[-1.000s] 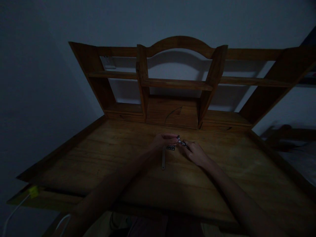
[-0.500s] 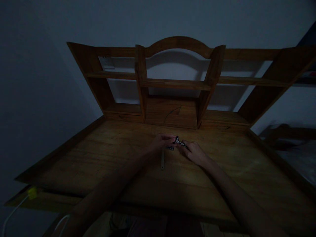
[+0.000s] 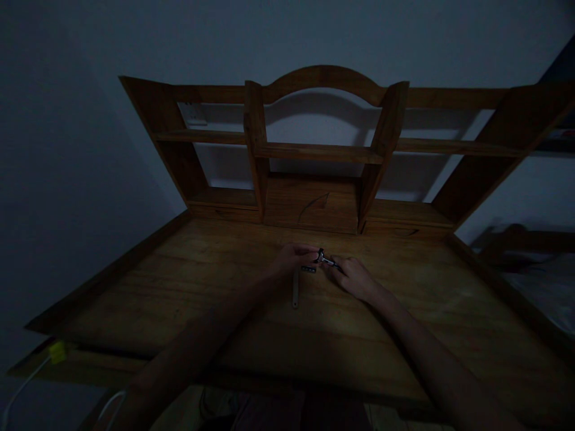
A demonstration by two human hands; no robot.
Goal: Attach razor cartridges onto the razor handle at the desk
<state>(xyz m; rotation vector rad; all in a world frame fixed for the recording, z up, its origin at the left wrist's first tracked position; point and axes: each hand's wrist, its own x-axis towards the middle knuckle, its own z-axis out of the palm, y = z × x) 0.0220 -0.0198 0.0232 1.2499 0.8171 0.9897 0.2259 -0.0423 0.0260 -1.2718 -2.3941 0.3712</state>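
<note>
Over the middle of the desk, my right hand [image 3: 351,276] is closed round the dark handle of a small silver and black tool [image 3: 327,260]. It has a T-shaped head, like a razor, but the dim light hides its exact kind. The fingers of my left hand [image 3: 291,258] are pinched at the head end of this tool. Just below, a short dark strip with pale spots [image 3: 308,269] lies on the wood. A narrow flat strip like a ruler [image 3: 295,294], with a hole at its near end, points towards me; its far end is under my left hand.
The wooden desk [image 3: 215,281] has raised side edges and a shelf unit [image 3: 318,154] along its back. A thin dark cord [image 3: 309,205] hangs against the back panel. At the left front corner sits a yellow tag [image 3: 57,352] on a white cable [image 3: 27,383].
Both hands stay almost in place on the tool. The left hand and the tool's head have shifted very slightly left; the small strips lie where they were.
</note>
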